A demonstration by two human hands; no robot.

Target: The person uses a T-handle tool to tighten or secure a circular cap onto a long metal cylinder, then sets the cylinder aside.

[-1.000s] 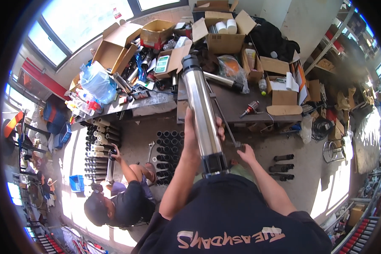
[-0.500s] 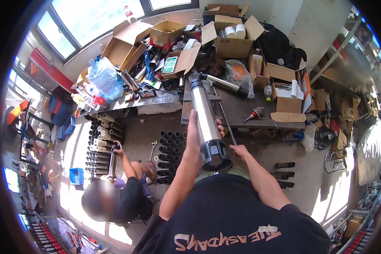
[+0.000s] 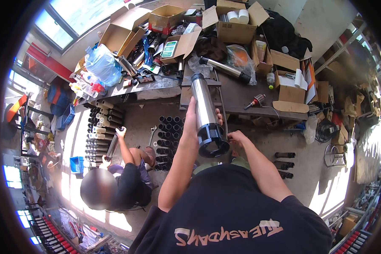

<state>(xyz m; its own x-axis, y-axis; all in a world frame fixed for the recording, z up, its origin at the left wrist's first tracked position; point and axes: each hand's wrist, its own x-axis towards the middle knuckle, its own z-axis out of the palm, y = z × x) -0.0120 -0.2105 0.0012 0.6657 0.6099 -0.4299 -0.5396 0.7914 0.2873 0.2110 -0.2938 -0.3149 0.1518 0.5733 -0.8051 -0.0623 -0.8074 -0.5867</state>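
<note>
A long steel cylinder [image 3: 203, 103] with a black fitting at its near end [image 3: 213, 144] is held up in front of me, its far end pointing toward the workbench [image 3: 241, 95]. My left hand [image 3: 193, 120] is wrapped round the steel body just above the black end. My right hand [image 3: 237, 138] touches the right side of the black fitting with its fingers. Both forearms rise from my dark shirt at the bottom of the view.
The workbench carries open cardboard boxes [image 3: 237, 21], a second steel cylinder [image 3: 224, 69], a small bottle and tools. On the floor stand rows of black tubes [image 3: 168, 139] and cylinders [image 3: 98, 135]. A seated person [image 3: 122, 182] at the left handles one cylinder.
The cylinder has come lower and nearer to me, its black end dropping toward my chest. My right hand has closed in on the black fitting. The seated person keeps working on the floor.
</note>
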